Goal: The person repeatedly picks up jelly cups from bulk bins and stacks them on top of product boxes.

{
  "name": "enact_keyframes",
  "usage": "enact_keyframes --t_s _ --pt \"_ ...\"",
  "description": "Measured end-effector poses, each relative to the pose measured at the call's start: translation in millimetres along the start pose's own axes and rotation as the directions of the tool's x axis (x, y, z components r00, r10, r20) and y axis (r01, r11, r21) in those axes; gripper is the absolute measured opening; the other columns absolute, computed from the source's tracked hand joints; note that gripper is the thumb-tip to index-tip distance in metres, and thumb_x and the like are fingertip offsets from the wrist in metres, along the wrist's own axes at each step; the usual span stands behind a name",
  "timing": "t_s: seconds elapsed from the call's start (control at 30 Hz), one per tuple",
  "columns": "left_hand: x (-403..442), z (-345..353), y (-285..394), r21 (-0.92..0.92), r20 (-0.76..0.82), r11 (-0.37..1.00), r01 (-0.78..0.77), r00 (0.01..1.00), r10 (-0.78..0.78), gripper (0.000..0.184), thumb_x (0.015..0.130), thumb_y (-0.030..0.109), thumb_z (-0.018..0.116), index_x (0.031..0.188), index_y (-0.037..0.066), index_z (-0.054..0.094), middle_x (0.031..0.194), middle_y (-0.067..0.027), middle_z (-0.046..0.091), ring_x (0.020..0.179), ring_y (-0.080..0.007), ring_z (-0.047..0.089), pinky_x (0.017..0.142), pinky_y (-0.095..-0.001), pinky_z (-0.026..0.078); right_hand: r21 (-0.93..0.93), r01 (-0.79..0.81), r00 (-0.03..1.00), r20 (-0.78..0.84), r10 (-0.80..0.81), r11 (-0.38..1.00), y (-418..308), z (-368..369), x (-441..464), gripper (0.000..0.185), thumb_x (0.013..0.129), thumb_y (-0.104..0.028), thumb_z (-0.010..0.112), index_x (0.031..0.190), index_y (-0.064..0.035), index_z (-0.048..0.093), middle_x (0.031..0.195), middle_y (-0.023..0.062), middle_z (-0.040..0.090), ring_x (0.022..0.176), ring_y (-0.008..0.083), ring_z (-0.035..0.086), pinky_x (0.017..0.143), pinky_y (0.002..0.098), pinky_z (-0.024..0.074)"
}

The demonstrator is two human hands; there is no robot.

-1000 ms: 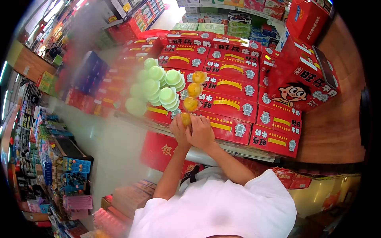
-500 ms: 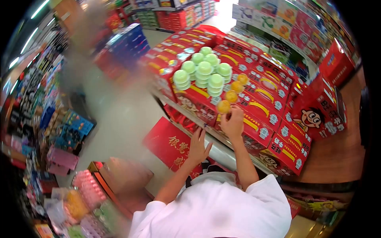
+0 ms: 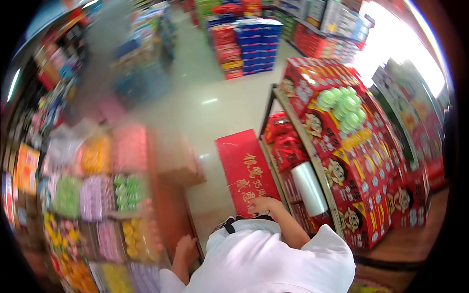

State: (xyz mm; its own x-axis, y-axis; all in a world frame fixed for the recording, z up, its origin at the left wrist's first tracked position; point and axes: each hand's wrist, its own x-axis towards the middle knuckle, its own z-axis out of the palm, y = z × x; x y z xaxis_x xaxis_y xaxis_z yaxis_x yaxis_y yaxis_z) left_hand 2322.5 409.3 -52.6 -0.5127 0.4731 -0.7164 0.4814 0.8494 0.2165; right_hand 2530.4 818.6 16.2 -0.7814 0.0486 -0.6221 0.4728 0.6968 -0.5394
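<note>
My left hand (image 3: 186, 250) is low in the head view, beside the brown side of a display counter (image 3: 171, 215). Its fingers are loosely bent and apart, and I see nothing in them. In front of my body hangs my right hand (image 3: 262, 205), above a red cardboard sheet (image 3: 246, 168) with gold characters. Its fingers are slightly curled and apart, with no item visible. Stacks of pale green round plastic pieces (image 3: 347, 105) and a row of orange round pieces (image 3: 356, 140) rest on red printed boxes (image 3: 361, 183), away from both hands.
Bagged pink, green, purple and yellow goods (image 3: 97, 195) fill the left counter. A clear plastic roll (image 3: 309, 189) leans by the rack under the red boxes. Blue cartons (image 3: 259, 46) stand across the aisle, and a brown box (image 3: 181, 163) juts into it.
My view has swung left toward the bagged goods. My right hand has left the orange piece and pulled back toward my body. My left hand has moved from the rack to the counter side.
</note>
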Motion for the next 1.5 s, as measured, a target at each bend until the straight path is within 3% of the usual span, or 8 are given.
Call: enact_keyframes --t_s 0.37,0.7,0.77,0.93,1.07,1.17,1.4,1.5 --pt "-41 31 32 -0.506 -0.717 0.812 -0.292 0.666 -0.207 0.046 0.091 0.034 0.061 0.121 -0.001 0.057 0.121 -0.0233 0.058 0.114 -0.0415 0.053 0.099 -0.0492 0.041 -0.168 0.280 0.950 -0.094 -0.298 0.945 -183 8 111 0.045 0.083 -0.032 0.065 0.109 0.0056 0.061 0.109 0.0279 0.064 0.104 0.0410 0.061 0.092 0.0454 0.0481" --pt "-86 -42 -48 -0.661 -0.730 0.622 -0.420 0.167 -0.663 0.035 0.095 0.021 0.059 0.121 -0.002 0.055 0.118 -0.0195 0.058 0.111 -0.0335 0.054 0.099 -0.0437 0.041 -0.057 0.548 0.836 0.007 -0.549 0.834 -325 62 176 0.038 0.087 -0.028 0.065 0.113 -0.0005 0.063 0.107 0.0215 0.066 0.096 0.0352 0.065 0.084 0.0414 0.0519" --pt "-88 -52 -69 -0.774 -0.389 0.145 -0.616 0.282 -0.877 0.036 0.098 0.023 0.056 0.123 -0.003 0.054 0.119 -0.0162 0.059 0.111 -0.0271 0.055 0.099 -0.0400 0.042 -0.021 0.615 0.787 -0.038 -0.615 0.788 -354 74 194 0.035 0.087 -0.027 0.065 0.111 -0.0015 0.064 0.104 0.0205 0.066 0.093 0.0344 0.066 0.082 0.0405 0.0525" --pt "-60 -55 -144 -0.836 -0.362 0.160 -0.525 0.308 -0.880 0.041 0.100 0.028 0.052 0.128 -0.004 0.051 0.119 -0.0153 0.060 0.109 -0.0232 0.057 0.096 -0.0343 0.044 0.023 0.750 0.660 -0.070 -0.748 0.661 -429 112 253 0.033 0.085 -0.022 0.063 0.110 -0.0011 0.063 0.097 0.0196 0.066 0.087 0.0348 0.066 0.076 0.0435 0.0530" --pt "-41 -89 -192 -0.851 -0.430 0.244 -0.465 0.350 -0.832 0.042 0.101 0.029 0.051 0.128 -0.003 0.051 0.119 -0.0152 0.060 0.110 -0.0231 0.057 0.096 -0.0343 0.044 -0.060 0.767 0.639 -0.016 -0.769 0.639 -468 158 318 0.039 0.082 -0.020 0.060 0.114 0.0024 0.058 0.095 0.0251 0.065 0.091 0.0401 0.065 0.079 0.0480 0.0518" --pt "-18 -106 -240 -0.705 -0.668 0.705 0.082 0.257 -0.698 0.045 0.093 0.021 0.059 0.130 -0.003 0.050 0.123 -0.0230 0.058 0.116 -0.0366 0.054 0.098 -0.0440 0.043 -0.031 0.584 0.804 0.158 -0.573 0.811 -509 162 330 0.047 0.079 -0.018 0.062 0.118 0.0052 0.053 0.102 0.0306 0.062 0.094 0.0440 0.063 0.083 0.0486 0.0509" --pt "-3 -129 -279 -0.464 -0.343 0.791 0.398 0.743 -0.575 0.084 0.071 0.025 0.079 0.141 0.007 0.036 0.139 -0.0183 0.047 0.124 -0.0391 0.048 0.100 -0.0557 0.039 0.055 0.685 0.720 0.100 -0.687 0.726 -517 219 382 0.044 0.073 -0.006 0.061 0.113 0.0090 0.050 0.107 0.0393 0.058 0.093 0.0477 0.063 0.079 0.0513 0.0524" --pt "8 -113 -291 -0.382 -0.504 0.848 0.368 0.686 -0.525 0.075 0.070 0.022 0.078 0.134 0.006 0.043 0.130 -0.0196 0.053 0.121 -0.0389 0.051 0.098 -0.0547 0.041 0.053 0.720 0.693 -0.026 -0.720 0.692 -516 225 385 0.047 0.072 -0.007 0.062 0.115 0.0078 0.050 0.108 0.0351 0.060 0.096 0.0475 0.063 0.080 0.0513 0.0519"
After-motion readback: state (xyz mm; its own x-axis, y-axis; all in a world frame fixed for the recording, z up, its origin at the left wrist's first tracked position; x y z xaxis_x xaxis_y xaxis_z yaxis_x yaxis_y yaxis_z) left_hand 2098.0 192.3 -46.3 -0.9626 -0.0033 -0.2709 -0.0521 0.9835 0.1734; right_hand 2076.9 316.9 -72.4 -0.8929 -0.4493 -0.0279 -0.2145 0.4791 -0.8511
